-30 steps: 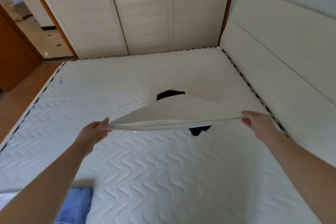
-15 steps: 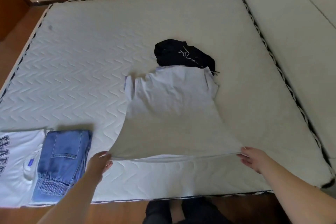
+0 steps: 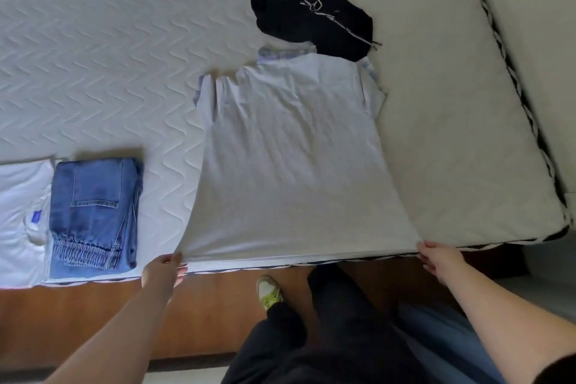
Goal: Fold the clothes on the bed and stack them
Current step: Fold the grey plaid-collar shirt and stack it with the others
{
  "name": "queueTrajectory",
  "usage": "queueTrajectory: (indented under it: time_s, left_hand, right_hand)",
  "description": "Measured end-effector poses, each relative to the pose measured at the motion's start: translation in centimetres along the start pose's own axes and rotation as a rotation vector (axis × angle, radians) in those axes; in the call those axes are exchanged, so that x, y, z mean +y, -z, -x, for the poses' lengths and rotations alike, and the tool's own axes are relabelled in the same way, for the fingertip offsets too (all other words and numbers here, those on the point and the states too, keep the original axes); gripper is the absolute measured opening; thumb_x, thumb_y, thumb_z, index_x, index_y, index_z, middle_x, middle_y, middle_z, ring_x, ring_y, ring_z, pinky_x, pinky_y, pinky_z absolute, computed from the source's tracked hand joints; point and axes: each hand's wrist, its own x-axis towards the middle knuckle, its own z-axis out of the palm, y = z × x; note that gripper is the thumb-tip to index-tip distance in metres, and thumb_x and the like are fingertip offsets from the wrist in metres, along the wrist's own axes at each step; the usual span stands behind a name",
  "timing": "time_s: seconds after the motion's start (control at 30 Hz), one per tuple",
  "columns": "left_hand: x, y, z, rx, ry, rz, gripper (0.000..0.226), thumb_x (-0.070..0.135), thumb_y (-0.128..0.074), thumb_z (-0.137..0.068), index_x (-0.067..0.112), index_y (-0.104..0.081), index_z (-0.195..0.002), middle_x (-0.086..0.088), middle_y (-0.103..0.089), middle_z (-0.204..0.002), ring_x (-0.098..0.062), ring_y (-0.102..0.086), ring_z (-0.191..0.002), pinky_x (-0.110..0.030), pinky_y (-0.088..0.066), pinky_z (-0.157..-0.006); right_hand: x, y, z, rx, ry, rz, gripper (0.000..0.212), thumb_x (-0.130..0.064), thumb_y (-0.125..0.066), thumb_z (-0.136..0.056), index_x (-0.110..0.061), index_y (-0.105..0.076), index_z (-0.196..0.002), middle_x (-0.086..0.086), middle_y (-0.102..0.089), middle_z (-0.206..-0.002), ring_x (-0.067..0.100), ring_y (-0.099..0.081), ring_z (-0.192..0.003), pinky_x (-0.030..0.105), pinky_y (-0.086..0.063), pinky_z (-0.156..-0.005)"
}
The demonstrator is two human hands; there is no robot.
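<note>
A pale grey polo shirt (image 3: 290, 152) lies spread back-up on the white mattress (image 3: 93, 49), collar away from me, hem at the near edge. My left hand (image 3: 163, 271) pinches the hem's left corner. At the hem's right corner, my right hand (image 3: 439, 260) pinches the cloth too, and the hem is stretched taut between them. A crumpled black garment (image 3: 311, 15) with white drawstrings sits just beyond the collar. Folded blue jeans (image 3: 93, 215) lie at the near left, beside a folded white T-shirt (image 3: 21, 215).
The padded headboard (image 3: 536, 40) runs along the right side. Wooden floor (image 3: 78, 321) lies below the mattress's near edge, where my dark trousers and a light shoe (image 3: 268, 290) show.
The shirt came down from mid-air and now lies flat on the mattress. Both hands drew the hem back to the near edge, and my view tilted downward.
</note>
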Motion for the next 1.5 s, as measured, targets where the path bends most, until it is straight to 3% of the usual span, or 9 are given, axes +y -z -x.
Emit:
queueTrajectory:
  time_s: [0.17,0.4,0.53,0.63,0.77,1.0,1.17,1.33,1.5]
  left_hand:
    - [-3.5,0.1,-1.6,0.014,-0.029,-0.105,0.019,0.023,-0.059,-0.098,0.006,-0.066,-0.101,-0.016,-0.072,-0.083,-0.033,-0.07,-0.081,-0.048,-0.054,-0.091]
    - [-7.2,-0.5,-2.9,-0.065,-0.005,-0.198,0.026,0.022,-0.061,-0.097,0.002,-0.064,-0.113,-0.015,-0.068,-0.093,-0.028,-0.064,-0.076,-0.037,-0.052,-0.074]
    - [-7.9,-1.3,-2.4,-0.08,-0.024,-0.264,0.029,0.028,-0.067,-0.093,0.005,-0.066,-0.111,-0.017,-0.073,-0.093,-0.033,-0.07,-0.088,-0.045,-0.055,-0.089]
    - [-7.2,-1.9,-1.9,-0.043,-0.008,-0.343,0.024,0.015,-0.063,-0.093,0.006,-0.067,-0.115,-0.019,-0.07,-0.1,-0.035,-0.066,-0.086,-0.041,-0.053,-0.079]
    - [-5.5,-1.8,-0.7,-0.042,-0.002,-0.393,0.026,0.014,-0.058,-0.095,0.009,-0.066,-0.119,-0.017,-0.07,-0.102,-0.033,-0.064,-0.082,-0.032,-0.048,-0.069]
    - [-0.1,-2.2,0.8,-0.065,-0.12,-0.417,0.026,0.012,-0.054,-0.091,0.018,-0.068,-0.112,-0.004,-0.071,-0.101,-0.021,-0.062,-0.071,-0.027,-0.046,-0.062]
    - [4.9,-3.9,1.5,-0.12,-0.239,-0.558,0.024,0.01,-0.052,-0.092,0.017,-0.069,-0.107,0.001,-0.068,-0.11,-0.013,-0.059,-0.082,-0.023,-0.039,-0.072]
    - [10.1,-6.7,1.8,-0.119,-0.305,-0.574,0.019,0.016,-0.053,-0.094,0.025,-0.068,-0.102,0.008,-0.068,-0.1,-0.012,-0.058,-0.088,-0.02,-0.039,-0.072]
    - [15.1,-9.1,-0.8,-0.154,-0.413,-0.538,0.015,0.017,-0.056,-0.095,0.025,-0.064,-0.104,0.01,-0.065,-0.088,-0.01,-0.063,-0.084,-0.013,-0.039,-0.069]
  right_hand:
    - [3.7,-0.6,-0.8,0.039,0.029,0.039,0.034,-0.005,-0.063,-0.093,0.0,-0.058,-0.127,0.007,-0.062,-0.09,0.015,-0.056,-0.073,0.029,-0.04,-0.067]
    - [7.0,-1.3,-3.2,0.162,0.108,0.158,0.031,-0.013,-0.069,-0.09,-0.002,-0.067,-0.119,0.022,-0.067,-0.112,0.037,-0.062,-0.106,0.047,-0.048,-0.101]
    - [7.5,-1.8,-4.2,0.21,0.107,0.162,0.021,-0.01,-0.062,-0.094,0.0,-0.07,-0.111,0.019,-0.069,-0.106,0.031,-0.063,-0.098,0.034,-0.05,-0.077]
    - [7.4,-2.1,-4.4,0.191,0.054,0.189,0.018,-0.008,-0.059,-0.096,-0.001,-0.069,-0.109,0.02,-0.068,-0.109,0.029,-0.063,-0.1,0.031,-0.045,-0.08]
    - [6.4,-3.1,-3.3,0.154,0.05,0.217,0.02,-0.009,-0.058,-0.096,-0.003,-0.068,-0.112,0.012,-0.066,-0.097,0.015,-0.057,-0.069,0.025,-0.04,-0.059]
    - [1.3,-7.5,-0.7,-0.038,0.228,0.246,0.025,-0.019,-0.053,-0.1,-0.004,-0.063,-0.117,0.016,-0.065,-0.104,0.018,-0.058,-0.079,0.029,-0.043,-0.071]
    - [-4.2,-11.1,0.5,-0.196,0.321,0.4,0.04,-0.023,-0.049,-0.098,0.014,-0.055,-0.113,0.036,-0.057,-0.113,0.051,-0.055,-0.109,0.036,-0.038,-0.077]
    - [-9.5,-14.7,2.5,-0.265,0.358,0.417,0.022,-0.024,-0.05,-0.099,-0.012,-0.066,-0.109,0.016,-0.067,-0.112,0.032,-0.062,-0.107,0.042,-0.048,-0.09]
    - [-14.2,-19.1,2.4,-0.313,0.447,0.502,0.035,-0.013,-0.051,-0.097,-0.005,-0.06,-0.13,0.011,-0.064,-0.118,0.026,-0.059,-0.112,0.038,-0.044,-0.099]
